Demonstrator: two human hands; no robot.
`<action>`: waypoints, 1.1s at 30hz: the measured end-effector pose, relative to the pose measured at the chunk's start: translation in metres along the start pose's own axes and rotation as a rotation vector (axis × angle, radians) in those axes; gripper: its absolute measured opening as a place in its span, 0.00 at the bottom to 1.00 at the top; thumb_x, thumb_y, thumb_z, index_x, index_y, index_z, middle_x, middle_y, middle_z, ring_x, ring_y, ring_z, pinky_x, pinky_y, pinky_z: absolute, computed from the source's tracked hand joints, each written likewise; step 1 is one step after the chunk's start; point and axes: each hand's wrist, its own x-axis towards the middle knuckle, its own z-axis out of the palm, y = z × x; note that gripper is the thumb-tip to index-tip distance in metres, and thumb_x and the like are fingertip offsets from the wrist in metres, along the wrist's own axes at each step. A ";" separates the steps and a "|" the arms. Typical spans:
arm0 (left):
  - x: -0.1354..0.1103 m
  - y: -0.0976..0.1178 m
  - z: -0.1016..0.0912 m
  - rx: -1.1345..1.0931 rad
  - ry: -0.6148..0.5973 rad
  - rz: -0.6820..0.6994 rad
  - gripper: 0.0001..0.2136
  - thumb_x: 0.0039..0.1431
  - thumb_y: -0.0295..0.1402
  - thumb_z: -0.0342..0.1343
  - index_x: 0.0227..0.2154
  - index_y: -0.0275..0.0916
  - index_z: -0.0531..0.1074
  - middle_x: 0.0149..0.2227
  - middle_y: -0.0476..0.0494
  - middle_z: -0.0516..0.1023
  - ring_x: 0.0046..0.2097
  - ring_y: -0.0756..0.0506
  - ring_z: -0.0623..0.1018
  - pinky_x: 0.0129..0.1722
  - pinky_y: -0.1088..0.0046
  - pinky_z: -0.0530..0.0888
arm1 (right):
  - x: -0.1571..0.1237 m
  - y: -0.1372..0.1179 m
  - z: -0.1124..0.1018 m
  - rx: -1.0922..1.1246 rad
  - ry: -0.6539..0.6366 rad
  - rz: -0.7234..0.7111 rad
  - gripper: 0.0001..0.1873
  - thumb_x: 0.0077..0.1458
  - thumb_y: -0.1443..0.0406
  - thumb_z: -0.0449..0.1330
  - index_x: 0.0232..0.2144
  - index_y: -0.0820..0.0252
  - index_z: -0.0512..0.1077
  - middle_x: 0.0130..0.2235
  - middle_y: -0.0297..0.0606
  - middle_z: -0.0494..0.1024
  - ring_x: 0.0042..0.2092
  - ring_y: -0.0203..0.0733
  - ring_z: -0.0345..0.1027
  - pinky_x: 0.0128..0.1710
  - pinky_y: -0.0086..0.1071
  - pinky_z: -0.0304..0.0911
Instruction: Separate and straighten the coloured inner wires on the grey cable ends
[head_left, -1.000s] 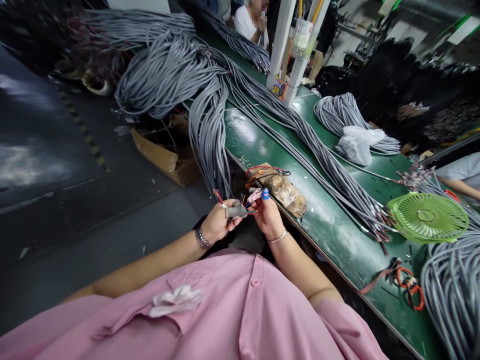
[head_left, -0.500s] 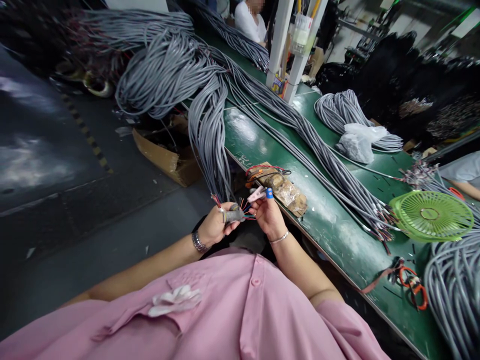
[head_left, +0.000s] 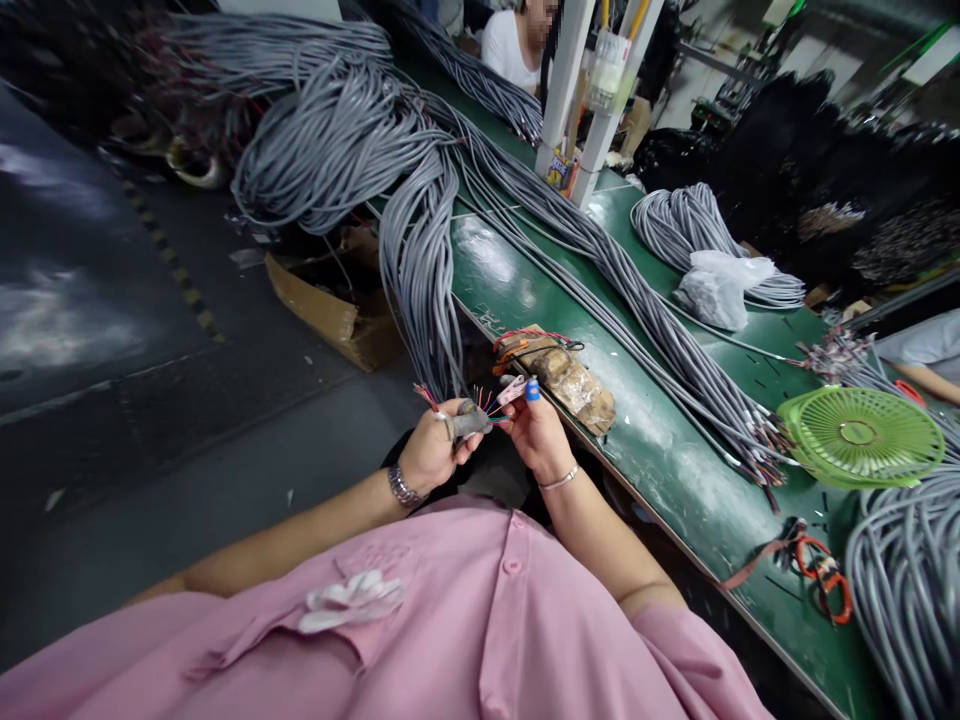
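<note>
My left hand (head_left: 431, 450) is closed round the end of a grey cable (head_left: 471, 421), whose thin coloured wires (head_left: 487, 402) fan out from the stripped tip. My right hand (head_left: 536, 430) is pinched at those wires, with a blue tape cap on one fingertip (head_left: 532, 388) and a small pink tool (head_left: 511, 390) between its fingers. Both hands hover just off the near edge of the green bench (head_left: 675, 480). The held cable belongs to a thick grey bundle (head_left: 420, 270) hanging down off the bench edge.
A taped brown block with red wires (head_left: 562, 372) lies on the bench by my hands. Long grey cable bundles (head_left: 637, 290) run along it. A green fan (head_left: 859, 433), a white plastic bag (head_left: 716, 285), orange-handled pliers (head_left: 821, 575) and a cardboard box (head_left: 337, 310) are nearby. Other people work beyond.
Both hands stay in nearly the same place, with small shifts of the fingers on the wires. The view has moved slightly.
</note>
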 end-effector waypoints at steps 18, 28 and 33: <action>-0.013 0.002 0.003 0.034 0.063 0.051 0.10 0.51 0.36 0.59 0.21 0.37 0.67 0.16 0.52 0.69 0.14 0.56 0.61 0.12 0.80 0.54 | -0.001 -0.003 0.003 0.058 0.009 0.014 0.19 0.51 0.51 0.63 0.34 0.60 0.73 0.30 0.33 0.75 0.27 0.30 0.64 0.27 0.24 0.66; -0.006 0.001 0.008 -0.005 0.120 0.039 0.09 0.52 0.35 0.59 0.23 0.36 0.68 0.17 0.52 0.70 0.14 0.56 0.62 0.12 0.81 0.53 | 0.002 0.002 -0.001 0.047 0.050 -0.003 0.17 0.50 0.51 0.63 0.34 0.59 0.73 0.28 0.31 0.74 0.26 0.29 0.63 0.27 0.24 0.65; -0.004 -0.002 0.006 0.000 0.124 0.033 0.09 0.53 0.36 0.59 0.23 0.36 0.68 0.17 0.52 0.69 0.14 0.56 0.62 0.12 0.81 0.53 | 0.005 0.007 0.000 -0.024 0.125 -0.077 0.18 0.50 0.50 0.63 0.30 0.59 0.71 0.25 0.29 0.70 0.23 0.29 0.58 0.25 0.24 0.61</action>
